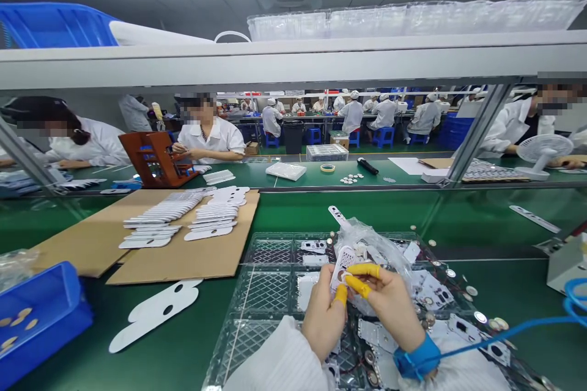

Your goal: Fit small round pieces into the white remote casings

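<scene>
My left hand (323, 316) is closed around the lower part of a white plastic panel (346, 258) with a grid of small holes and a round opening. Yellow finger cots cover several of my fingertips. My right hand (391, 300) pinches at the same panel near its round opening; whether a small part sits between those fingertips is hidden. A blue wrist strap (417, 357) with a coiled cord is on my right wrist. Beneath both hands lies a clear compartment tray (269, 296), with white panels, wired round parts and a plastic bag (373, 244) on its right side.
Stacks of long white panels (167, 211) lie on cardboard (224, 256) at left, two more panels (156, 314) in front. A blue bin (41, 324) holds round discs. An overhead shelf (293, 64) spans the bench. Co-workers sit opposite, beside a brown fixture (156, 159) and a fan (545, 149).
</scene>
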Motion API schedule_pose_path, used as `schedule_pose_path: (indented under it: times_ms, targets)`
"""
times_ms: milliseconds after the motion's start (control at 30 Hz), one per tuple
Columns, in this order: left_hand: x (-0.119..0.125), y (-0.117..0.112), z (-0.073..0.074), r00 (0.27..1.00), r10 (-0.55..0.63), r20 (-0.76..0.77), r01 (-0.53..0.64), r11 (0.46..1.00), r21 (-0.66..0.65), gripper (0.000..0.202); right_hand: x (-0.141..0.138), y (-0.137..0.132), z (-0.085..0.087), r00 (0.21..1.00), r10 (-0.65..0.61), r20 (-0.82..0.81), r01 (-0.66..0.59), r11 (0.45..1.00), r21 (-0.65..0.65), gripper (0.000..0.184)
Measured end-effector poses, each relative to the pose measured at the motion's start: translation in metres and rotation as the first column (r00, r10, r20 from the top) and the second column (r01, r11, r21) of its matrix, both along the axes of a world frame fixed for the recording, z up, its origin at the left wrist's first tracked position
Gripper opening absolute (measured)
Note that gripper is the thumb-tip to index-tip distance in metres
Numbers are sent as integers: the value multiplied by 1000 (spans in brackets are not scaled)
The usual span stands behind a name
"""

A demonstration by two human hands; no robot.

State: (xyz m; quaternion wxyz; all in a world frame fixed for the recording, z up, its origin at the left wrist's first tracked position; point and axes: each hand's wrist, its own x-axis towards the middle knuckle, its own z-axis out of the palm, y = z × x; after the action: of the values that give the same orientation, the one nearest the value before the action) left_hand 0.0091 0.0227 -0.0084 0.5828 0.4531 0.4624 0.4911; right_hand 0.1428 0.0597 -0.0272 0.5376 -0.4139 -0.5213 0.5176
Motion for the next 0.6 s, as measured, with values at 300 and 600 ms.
schedule_pose_path:
  times_ms: [300, 600]
  targets:
    - [-2, -3, 2, 992, -3, -123, 18, 993, 118, 30, -4, -8, -6, 994, -100, 44, 101, 995, -13, 28]
    - [-1, 3, 4, 988, -133, -73, 140, 985, 102, 18, 4, 1, 2, 964, -259, 61, 253, 964, 87, 27]
